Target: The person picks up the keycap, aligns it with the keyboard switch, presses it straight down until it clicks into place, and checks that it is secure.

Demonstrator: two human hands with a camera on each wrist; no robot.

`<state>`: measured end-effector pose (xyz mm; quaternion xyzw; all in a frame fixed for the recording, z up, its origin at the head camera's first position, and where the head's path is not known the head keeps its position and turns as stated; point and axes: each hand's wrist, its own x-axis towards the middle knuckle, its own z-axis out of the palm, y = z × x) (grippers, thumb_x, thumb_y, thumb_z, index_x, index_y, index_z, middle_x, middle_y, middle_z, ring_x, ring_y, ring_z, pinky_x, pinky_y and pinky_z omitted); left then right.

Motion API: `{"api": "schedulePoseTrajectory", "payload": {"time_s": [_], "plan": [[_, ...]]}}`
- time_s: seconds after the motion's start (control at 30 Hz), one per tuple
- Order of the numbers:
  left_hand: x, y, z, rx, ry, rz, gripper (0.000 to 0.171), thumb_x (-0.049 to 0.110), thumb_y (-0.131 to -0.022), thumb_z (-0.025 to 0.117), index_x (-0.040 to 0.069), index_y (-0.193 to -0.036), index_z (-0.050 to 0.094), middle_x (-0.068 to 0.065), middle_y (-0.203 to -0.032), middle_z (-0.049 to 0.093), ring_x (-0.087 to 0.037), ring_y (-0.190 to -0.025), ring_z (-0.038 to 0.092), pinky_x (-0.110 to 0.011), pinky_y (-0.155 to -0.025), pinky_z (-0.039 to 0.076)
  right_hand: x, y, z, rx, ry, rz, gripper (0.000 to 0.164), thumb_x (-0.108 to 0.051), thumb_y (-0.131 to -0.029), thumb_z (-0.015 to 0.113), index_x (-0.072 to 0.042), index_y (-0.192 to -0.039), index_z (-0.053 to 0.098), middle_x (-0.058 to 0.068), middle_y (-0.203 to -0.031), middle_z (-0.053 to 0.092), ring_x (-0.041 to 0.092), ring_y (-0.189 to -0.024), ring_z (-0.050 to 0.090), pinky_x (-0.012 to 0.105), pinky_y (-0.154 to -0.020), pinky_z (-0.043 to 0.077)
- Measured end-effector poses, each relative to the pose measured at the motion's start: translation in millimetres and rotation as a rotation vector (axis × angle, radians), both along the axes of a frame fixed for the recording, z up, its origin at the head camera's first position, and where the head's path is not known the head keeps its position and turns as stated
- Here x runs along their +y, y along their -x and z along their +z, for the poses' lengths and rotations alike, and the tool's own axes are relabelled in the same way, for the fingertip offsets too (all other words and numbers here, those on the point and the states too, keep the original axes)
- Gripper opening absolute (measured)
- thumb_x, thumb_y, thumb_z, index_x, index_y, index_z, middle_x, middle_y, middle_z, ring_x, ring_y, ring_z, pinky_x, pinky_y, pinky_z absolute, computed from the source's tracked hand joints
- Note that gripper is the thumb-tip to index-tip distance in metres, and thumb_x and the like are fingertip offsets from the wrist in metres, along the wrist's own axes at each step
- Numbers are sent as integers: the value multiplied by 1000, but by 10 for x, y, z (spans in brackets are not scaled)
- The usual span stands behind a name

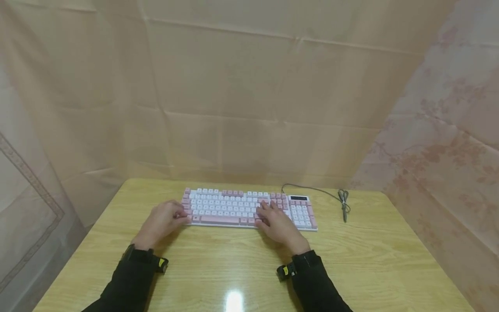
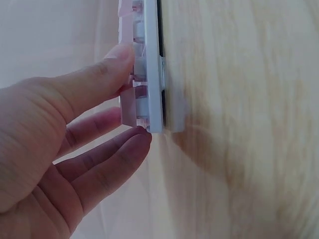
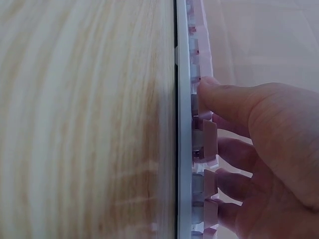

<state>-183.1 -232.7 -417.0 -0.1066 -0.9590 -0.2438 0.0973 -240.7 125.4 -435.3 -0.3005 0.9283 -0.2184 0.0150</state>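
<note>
A white and pink keyboard (image 1: 220, 220) lies flat on the table. My left hand (image 1: 161, 221) is at its left end, with the thumb (image 2: 119, 59) on a pink key of the front row in the left wrist view. The other fingers of that hand bend loosely, the nearest fingertips right at the keyboard's end corner (image 2: 155, 122). Over the keys left of the number pad, my right hand (image 1: 278, 225) has its fingers spread. Its thumb (image 3: 224, 99) rests at the front-row keys, and the other fingertips touch pink keys (image 3: 210, 139) further right.
From the keyboard's back a dark cable (image 1: 312, 188) runs right to a tied bundle (image 1: 343, 199) with its plug lying on the wooden table (image 1: 218, 268). A beige cloth (image 1: 234, 86) hangs behind the table, and a flower-patterned cloth (image 1: 440, 164) hangs at the right.
</note>
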Motion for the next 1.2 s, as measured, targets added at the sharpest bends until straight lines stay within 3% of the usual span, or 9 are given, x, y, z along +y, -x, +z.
{"api": "schedulePoseTrajectory", "payload": {"time_s": [0.23,0.5,0.83,1.2], "plan": [[-13,9,2,-29,14,12,10,10,-82,84,5,-90,80,-16,-107,71,-34,-101,66,-53,-88,53,-7,-8,41,-7,6,-6,48,-30,-103,62,-5,-143,57,19,-158,36,48,-147,24,62,-115,25],[25,58,16,6,54,-14,9,10,-81,86,7,-83,77,-9,-94,70,-23,-86,65,-45,-77,55,13,-13,60,-10,-1,-17,48,-29,-102,62,-4,-143,56,21,-157,37,49,-146,25,62,-115,25],[23,55,24,40,83,-30,9,9,-79,86,6,-82,78,-10,-94,71,-27,-88,67,-48,-80,55,-1,-5,42,-7,20,-15,47,-29,-102,62,-5,-143,57,21,-157,37,49,-146,26,62,-114,26],[38,5,-20,37,113,-10,10,10,-78,87,8,-81,78,-3,-88,71,-17,-79,64,-41,-71,54,-9,-19,23,-14,4,-18,49,-31,-103,61,-5,-144,56,19,-158,36,48,-146,25,62,-115,25]]}}
